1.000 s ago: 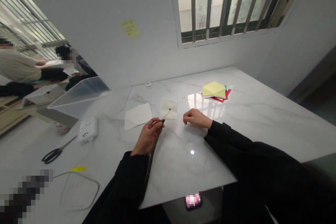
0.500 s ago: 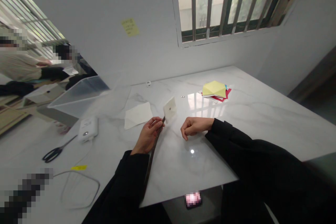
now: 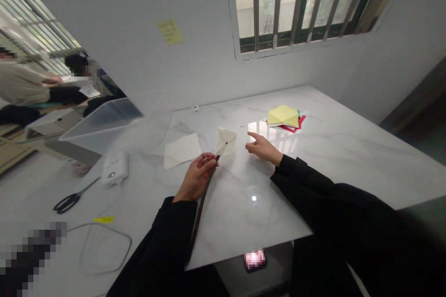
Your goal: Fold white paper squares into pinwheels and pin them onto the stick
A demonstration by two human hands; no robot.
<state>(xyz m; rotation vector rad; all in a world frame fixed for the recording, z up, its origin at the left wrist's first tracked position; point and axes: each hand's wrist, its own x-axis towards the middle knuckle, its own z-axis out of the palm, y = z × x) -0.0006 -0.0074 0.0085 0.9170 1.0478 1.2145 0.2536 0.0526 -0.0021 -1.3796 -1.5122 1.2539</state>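
My left hand [image 3: 199,172] pinches a dark brown strip [image 3: 205,195], which runs back from the fingertips past my sleeve toward the table's front edge. Just beyond the fingertips, at the strip's far end, is a small cream envelope [image 3: 227,145] with diagonal folds and a dark spot near its middle. Whether the strip is fixed to it I cannot tell. My right hand [image 3: 263,147] is to the right of the envelope and apart from it, index finger stretched out, other fingers curled, holding nothing. Left of the envelope lies a sheet of white paper [image 3: 181,150].
A yellow envelope [image 3: 284,116] tops a stack of coloured papers at the back right. Tiny pieces [image 3: 241,126] lie nearby. On the left are scissors [image 3: 69,202], a white power strip [image 3: 114,169], a cable [image 3: 128,246] and a clear plastic box [image 3: 101,120]. Two people sit beyond.
The envelope tipped up on edge, then turned its folded face back toward me. My right hand dipped closer, then moved forward and stretched out its index finger. My left hand kept its pinch.
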